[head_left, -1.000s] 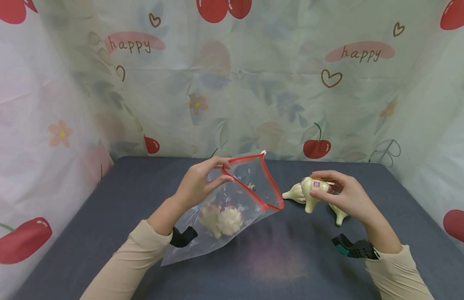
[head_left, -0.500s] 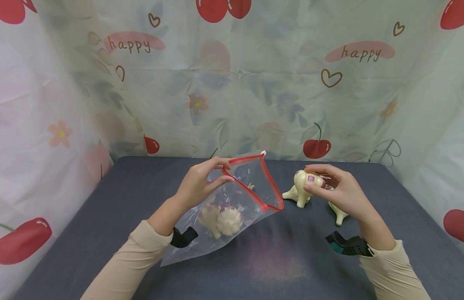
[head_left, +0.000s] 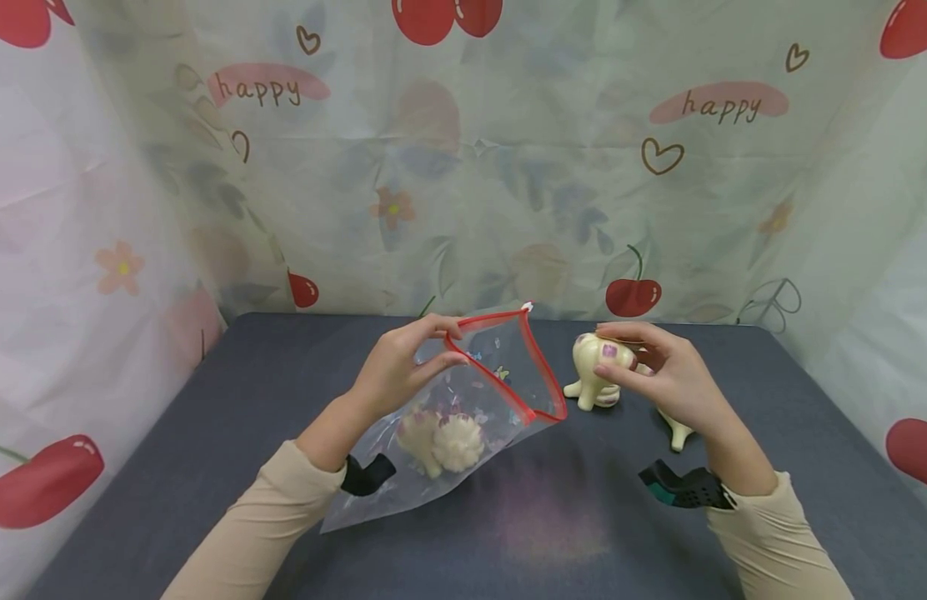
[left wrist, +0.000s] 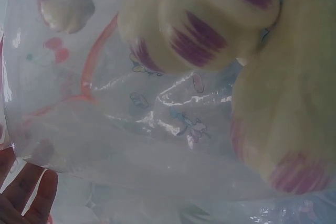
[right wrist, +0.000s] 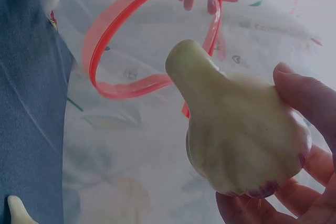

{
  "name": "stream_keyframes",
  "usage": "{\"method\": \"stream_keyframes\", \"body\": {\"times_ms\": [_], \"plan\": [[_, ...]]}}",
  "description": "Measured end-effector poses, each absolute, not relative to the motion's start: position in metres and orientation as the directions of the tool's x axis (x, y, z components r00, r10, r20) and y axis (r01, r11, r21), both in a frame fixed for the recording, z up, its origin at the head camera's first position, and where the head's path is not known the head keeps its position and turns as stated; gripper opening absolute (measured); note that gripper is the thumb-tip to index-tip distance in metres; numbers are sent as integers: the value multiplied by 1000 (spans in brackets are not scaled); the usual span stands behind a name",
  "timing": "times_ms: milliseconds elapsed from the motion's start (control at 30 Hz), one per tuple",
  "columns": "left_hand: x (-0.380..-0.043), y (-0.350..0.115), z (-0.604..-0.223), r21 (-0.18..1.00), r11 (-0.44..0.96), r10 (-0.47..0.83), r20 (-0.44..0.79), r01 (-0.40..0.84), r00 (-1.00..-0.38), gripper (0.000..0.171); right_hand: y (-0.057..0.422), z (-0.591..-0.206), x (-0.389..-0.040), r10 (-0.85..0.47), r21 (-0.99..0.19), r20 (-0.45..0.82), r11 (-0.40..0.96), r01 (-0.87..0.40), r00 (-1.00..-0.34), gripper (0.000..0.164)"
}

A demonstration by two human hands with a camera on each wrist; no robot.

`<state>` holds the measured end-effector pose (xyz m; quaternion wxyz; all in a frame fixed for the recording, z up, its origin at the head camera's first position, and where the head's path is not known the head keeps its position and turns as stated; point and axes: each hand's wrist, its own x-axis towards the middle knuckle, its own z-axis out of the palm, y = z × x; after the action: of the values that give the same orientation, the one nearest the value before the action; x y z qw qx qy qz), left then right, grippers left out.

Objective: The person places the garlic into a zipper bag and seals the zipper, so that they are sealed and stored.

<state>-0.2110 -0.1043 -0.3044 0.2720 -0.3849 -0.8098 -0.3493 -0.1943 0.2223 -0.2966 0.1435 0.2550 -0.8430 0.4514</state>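
Observation:
My left hand pinches the rim of a clear zip bag with a red zip edge, its mouth spread wide toward the right. Inside the bag lie two garlic bulbs, seen close up as purple-streaked garlic in the left wrist view. Between thumb and fingers, my right hand grips another garlic bulb, stem pointing down, a short way right of the bag's mouth. In the right wrist view this held garlic has its stem toward the red zip edge.
Behind the held bulb, partly hidden, a garlic bulb sits on the dark table. Another garlic bulb shows its stem below my right hand. A printed curtain hangs around the table's back and sides.
My right hand has moved left and slightly up with its garlic bulb, nearer to the bag's mouth, now overlapping the bulb behind. My left hand and the bag have stayed in place.

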Motion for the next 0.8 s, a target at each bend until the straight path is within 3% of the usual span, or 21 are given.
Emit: {"method": "stream_keyframes", "body": {"times_ms": [800], "plan": [[-212,-103,-305,361,461,434,704,810,-561,30,192,-288,-198,-391,-702,476,371,-608,-788,40]]}}
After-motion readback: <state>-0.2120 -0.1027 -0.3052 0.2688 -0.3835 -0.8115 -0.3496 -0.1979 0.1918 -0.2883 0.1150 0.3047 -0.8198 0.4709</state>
